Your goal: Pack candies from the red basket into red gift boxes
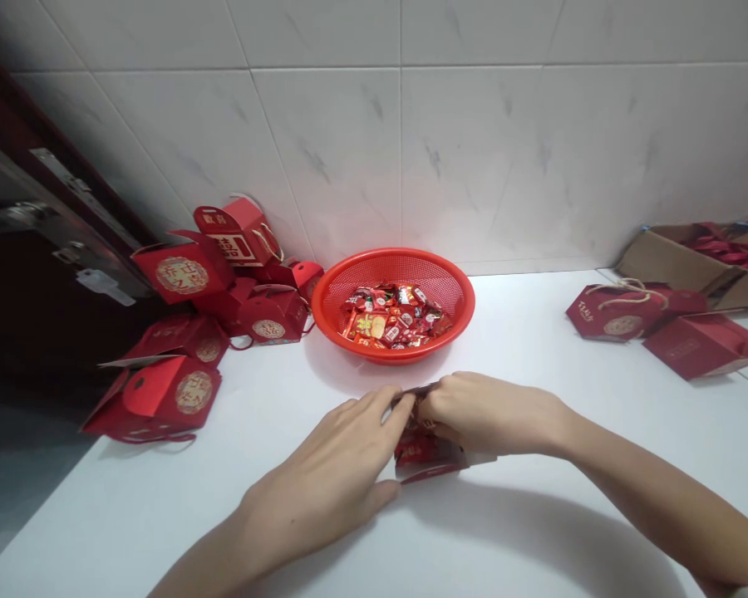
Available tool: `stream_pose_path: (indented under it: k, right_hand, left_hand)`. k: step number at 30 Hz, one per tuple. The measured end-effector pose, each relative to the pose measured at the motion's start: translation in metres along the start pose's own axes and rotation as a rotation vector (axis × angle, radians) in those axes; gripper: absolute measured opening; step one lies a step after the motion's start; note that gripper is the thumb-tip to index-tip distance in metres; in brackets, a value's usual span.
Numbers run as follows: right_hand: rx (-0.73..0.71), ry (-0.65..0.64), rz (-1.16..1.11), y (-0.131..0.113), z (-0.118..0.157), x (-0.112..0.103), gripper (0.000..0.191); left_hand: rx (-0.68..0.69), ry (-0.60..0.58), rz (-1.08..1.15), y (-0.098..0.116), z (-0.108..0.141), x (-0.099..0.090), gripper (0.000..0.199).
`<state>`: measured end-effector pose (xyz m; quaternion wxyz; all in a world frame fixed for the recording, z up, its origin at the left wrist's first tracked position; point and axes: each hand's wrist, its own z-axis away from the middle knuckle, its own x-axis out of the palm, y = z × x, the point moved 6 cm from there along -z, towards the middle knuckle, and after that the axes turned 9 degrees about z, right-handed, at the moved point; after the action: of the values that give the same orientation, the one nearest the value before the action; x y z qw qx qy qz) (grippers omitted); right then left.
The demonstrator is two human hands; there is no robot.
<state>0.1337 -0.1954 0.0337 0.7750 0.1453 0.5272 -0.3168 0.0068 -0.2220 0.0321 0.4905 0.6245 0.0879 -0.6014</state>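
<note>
On a white tabletop point(511, 324) with room to either side, the left hand point(330, 465) clasps a red box point(420, 450) between fingers and thumb, while the curled right hand point(492, 407) partly hides it, any pinch impossible to make out.

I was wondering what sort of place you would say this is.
Probably a room in a home: there is a tiled wall behind the white tabletop, with a dark door at the left.
</note>
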Motion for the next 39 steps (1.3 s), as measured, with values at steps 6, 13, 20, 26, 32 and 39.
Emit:
stream_pose_path:
  k: [6,13,20,26,32,39]
  right_hand:
    - [-0.029,-0.041,-0.018,-0.008,-0.009,0.008,0.020]
    - [0.044,-0.050,0.018,-0.003,0.000,0.001,0.017]
    - [-0.114,-0.092,0.027,-0.012,-0.012,0.005,0.018]
    - [-0.079,-0.053,-0.066,0.006,-0.013,0.002,0.020]
    - [-0.068,0.357,-0.388,0.038,0.036,-0.019,0.022]
    - [0.187,0.814,-0.491,0.058,0.058,0.019,0.023]
  left_hand:
    - [0.011,0.027,0.023,-0.003,-0.002,0.000,0.058]
    - [0.020,0.030,0.022,-0.002,-0.005,-0.001,0.059]
    - [0.037,0.040,0.031,-0.003,-0.006,-0.001,0.056]
    - [0.015,0.018,0.033,-0.006,-0.008,-0.001,0.057]
    - [-0.011,-0.021,0.066,-0.013,-0.018,-0.013,0.071]
    - [0.062,0.026,0.206,-0.022,-0.025,-0.030,0.061]
